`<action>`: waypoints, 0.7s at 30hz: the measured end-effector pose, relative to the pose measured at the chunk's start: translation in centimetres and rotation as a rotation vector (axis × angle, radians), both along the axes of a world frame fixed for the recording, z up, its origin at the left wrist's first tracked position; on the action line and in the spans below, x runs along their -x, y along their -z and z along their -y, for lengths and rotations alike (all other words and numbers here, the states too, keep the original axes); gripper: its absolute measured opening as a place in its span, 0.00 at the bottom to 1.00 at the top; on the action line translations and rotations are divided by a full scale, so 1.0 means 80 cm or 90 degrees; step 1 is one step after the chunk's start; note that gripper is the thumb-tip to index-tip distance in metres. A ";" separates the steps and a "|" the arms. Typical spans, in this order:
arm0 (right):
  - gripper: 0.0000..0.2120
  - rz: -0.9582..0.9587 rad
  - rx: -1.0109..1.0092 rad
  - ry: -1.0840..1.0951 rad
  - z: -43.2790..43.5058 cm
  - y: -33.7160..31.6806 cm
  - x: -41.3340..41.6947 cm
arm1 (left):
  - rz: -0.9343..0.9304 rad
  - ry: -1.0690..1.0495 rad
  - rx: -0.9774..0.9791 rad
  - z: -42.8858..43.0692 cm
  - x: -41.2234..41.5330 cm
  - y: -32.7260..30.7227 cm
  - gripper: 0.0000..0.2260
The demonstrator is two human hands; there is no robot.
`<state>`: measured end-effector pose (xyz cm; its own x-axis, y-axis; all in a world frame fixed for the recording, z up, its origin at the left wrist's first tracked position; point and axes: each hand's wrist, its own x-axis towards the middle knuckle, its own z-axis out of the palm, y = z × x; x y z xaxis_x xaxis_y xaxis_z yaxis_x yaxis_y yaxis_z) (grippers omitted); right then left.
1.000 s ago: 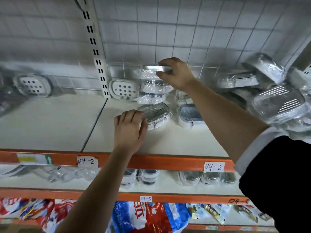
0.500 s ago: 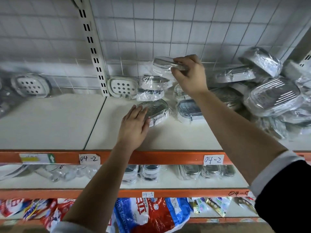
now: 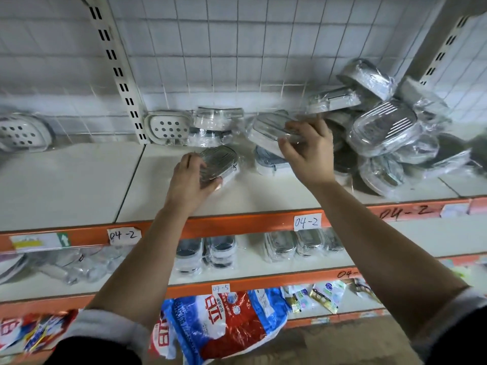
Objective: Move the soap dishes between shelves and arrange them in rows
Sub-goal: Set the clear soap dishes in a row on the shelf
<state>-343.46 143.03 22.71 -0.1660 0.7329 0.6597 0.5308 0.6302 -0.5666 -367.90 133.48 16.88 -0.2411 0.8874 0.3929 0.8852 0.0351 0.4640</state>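
On the upper shelf [image 3: 66,185] a perforated soap dish [image 3: 168,127] leans at the back beside a stack of two [image 3: 216,125], only the start of a row. The left hand [image 3: 188,184] curls its grip round a ridged soap dish [image 3: 220,163] lying on the shelf. The right hand [image 3: 308,151] pinches a wrapped soap dish [image 3: 268,129] held in the air. Further right a jumbled heap [image 3: 382,133] lies unsorted, so most of the work looks left

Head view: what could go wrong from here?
1. The right hand holds the raised dish in slick wrap; it might slip.
2. The pile beside that arm is loosely heaped and could slide off the shelf.
3. The left hand, gripping the front dish, might bump the stack behind.
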 end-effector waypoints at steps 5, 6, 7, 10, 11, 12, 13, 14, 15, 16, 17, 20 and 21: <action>0.20 0.034 -0.019 0.015 0.016 0.010 -0.023 | -0.034 -0.038 -0.118 0.007 -0.021 -0.005 0.19; 0.19 0.035 -0.020 0.016 0.017 0.011 -0.027 | -0.035 -0.044 -0.139 0.009 -0.024 -0.004 0.19; 0.19 0.035 -0.022 0.015 0.018 0.012 -0.031 | -0.037 -0.047 -0.154 0.011 -0.026 -0.003 0.19; 0.18 0.033 -0.027 0.013 0.024 0.017 -0.041 | -0.042 -0.051 -0.193 0.024 -0.037 -0.002 0.20; 0.18 0.033 -0.024 0.010 0.026 0.019 -0.046 | -0.050 -0.052 -0.208 0.031 -0.045 -0.002 0.20; 0.19 0.034 -0.018 0.005 0.030 0.022 -0.051 | -0.056 -0.057 -0.222 0.038 -0.053 -0.001 0.20; 0.20 0.037 -0.013 0.000 0.033 0.025 -0.058 | -0.060 -0.066 -0.234 0.045 -0.061 0.000 0.20; 0.20 0.043 -0.009 -0.005 0.036 0.029 -0.065 | -0.060 -0.078 -0.246 0.051 -0.070 0.000 0.20; 0.20 0.050 -0.007 -0.010 0.039 0.033 -0.073 | -0.060 -0.092 -0.256 0.057 -0.078 0.001 0.21; 0.21 0.056 -0.004 -0.015 0.042 0.036 -0.081 | -0.062 -0.105 -0.268 0.063 -0.087 0.002 0.21; 0.21 0.062 0.002 -0.021 0.045 0.039 -0.091 | -0.064 -0.115 -0.279 0.068 -0.097 0.002 0.21; 0.21 0.072 0.017 -0.052 0.058 0.045 -0.123 | -0.066 -0.140 -0.303 0.083 -0.131 0.003 0.21; 0.22 0.073 0.021 -0.063 0.063 0.047 -0.135 | -0.063 -0.149 -0.299 0.088 -0.143 0.003 0.21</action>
<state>-332.66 138.02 18.97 -0.3112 0.7302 0.6082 0.5297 0.6646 -0.5269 -356.44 126.48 16.64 -0.3527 0.5370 0.7663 0.9191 0.0452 0.3913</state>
